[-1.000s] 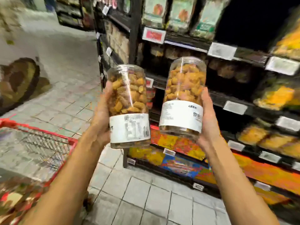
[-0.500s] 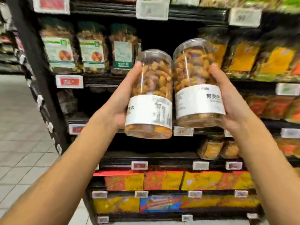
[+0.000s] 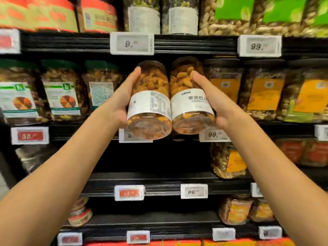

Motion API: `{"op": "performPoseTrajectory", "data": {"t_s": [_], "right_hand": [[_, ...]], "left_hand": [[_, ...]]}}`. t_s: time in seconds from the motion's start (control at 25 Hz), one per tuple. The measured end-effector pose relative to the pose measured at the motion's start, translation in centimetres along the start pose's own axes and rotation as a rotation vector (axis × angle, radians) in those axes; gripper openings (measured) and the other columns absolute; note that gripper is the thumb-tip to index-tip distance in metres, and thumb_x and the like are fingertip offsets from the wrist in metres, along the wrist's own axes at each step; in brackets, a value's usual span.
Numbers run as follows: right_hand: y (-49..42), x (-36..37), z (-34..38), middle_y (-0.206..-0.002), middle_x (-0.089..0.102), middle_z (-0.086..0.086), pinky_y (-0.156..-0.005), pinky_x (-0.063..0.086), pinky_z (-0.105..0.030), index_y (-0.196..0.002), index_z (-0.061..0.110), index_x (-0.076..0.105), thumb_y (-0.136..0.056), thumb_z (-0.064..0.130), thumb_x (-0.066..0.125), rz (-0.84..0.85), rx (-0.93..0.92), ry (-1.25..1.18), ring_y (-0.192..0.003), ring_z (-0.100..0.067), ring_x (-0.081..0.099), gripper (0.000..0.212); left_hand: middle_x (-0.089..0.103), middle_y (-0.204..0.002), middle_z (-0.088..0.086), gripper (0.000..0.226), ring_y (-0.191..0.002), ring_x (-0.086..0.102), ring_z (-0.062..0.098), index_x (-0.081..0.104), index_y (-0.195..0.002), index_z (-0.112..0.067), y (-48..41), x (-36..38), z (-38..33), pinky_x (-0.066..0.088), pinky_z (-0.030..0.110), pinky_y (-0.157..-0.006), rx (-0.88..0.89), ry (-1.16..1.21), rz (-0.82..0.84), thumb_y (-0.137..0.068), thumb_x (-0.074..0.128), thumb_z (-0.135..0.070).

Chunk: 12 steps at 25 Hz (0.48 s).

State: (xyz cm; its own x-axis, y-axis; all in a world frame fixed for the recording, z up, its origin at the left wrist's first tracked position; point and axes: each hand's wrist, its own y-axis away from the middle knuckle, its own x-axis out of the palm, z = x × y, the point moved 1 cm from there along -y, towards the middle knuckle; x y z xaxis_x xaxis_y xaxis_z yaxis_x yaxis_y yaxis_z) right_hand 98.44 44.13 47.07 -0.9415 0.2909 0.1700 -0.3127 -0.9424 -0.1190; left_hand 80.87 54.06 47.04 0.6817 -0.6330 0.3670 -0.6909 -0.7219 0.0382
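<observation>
Two clear cylindrical plastic jars, smooth-walled, white paper labels, packed with tan nuts. The left jar (image 3: 150, 102) is in the left hand (image 3: 122, 102) and the right jar (image 3: 190, 96) in the right hand (image 3: 211, 100), fingers clamped round each. The jars touch, tilted tops-inward, at the front edge of the middle shelf (image 3: 79, 133). Shelving looks unfinished: neither is set down yet.

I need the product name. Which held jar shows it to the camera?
The right jar, in the right hand: its label faces us with large characters. The left jar, in the left hand, shows mostly a printed table.
</observation>
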Motion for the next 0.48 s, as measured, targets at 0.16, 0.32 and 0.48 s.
{"op": "performPoseTrajectory", "data": {"t_s": [0.16,0.32,0.48], "right_hand": [[-2.8,0.5,-0.6,-0.09,0.073,-0.003,-0.057,0.051,-0.023,-0.114,0.006,0.056,-0.072,0.061,0.065,-0.194,-0.157,0.262,-0.074,-0.013,0.071,0.071],[-4.6,0.7,-2.2,-0.099,0.053,0.008,-0.07,0.04,-0.021,-0.102,0.016,0.038,-0.075,0.06,0.064,-0.31,-0.339,0.401,-0.089,-0.006,0.053,0.058],[-5.5,0.8,-3.7,-0.087,0.046,0.014,-0.058,0.03,-0.013,-0.099,0.017,0.039,-0.077,0.062,0.059,-0.382,-0.434,0.542,-0.078,0.0,0.047,0.055]], "left_hand": [[0.073,-0.1,0.012,0.055,-0.089,0.071,0.029,0.068,-0.102,-0.011,-2.4,0.1,-0.3,0.058,0.045,-0.069,0.204,-0.012,-0.082,-0.083,0.054,-0.061],[0.066,-0.084,0.004,0.055,-0.077,0.064,0.022,0.067,-0.089,-0.012,-4.4,-0.6,-0.6,0.051,0.037,-0.087,0.418,-0.082,-0.234,-0.078,0.056,-0.065],[0.072,-0.092,-0.007,0.059,-0.08,0.07,0.008,0.062,-0.109,-0.015,-5.4,-1.0,0.4,0.053,0.022,-0.073,0.537,-0.394,-0.498,-0.076,0.058,-0.065]]}}
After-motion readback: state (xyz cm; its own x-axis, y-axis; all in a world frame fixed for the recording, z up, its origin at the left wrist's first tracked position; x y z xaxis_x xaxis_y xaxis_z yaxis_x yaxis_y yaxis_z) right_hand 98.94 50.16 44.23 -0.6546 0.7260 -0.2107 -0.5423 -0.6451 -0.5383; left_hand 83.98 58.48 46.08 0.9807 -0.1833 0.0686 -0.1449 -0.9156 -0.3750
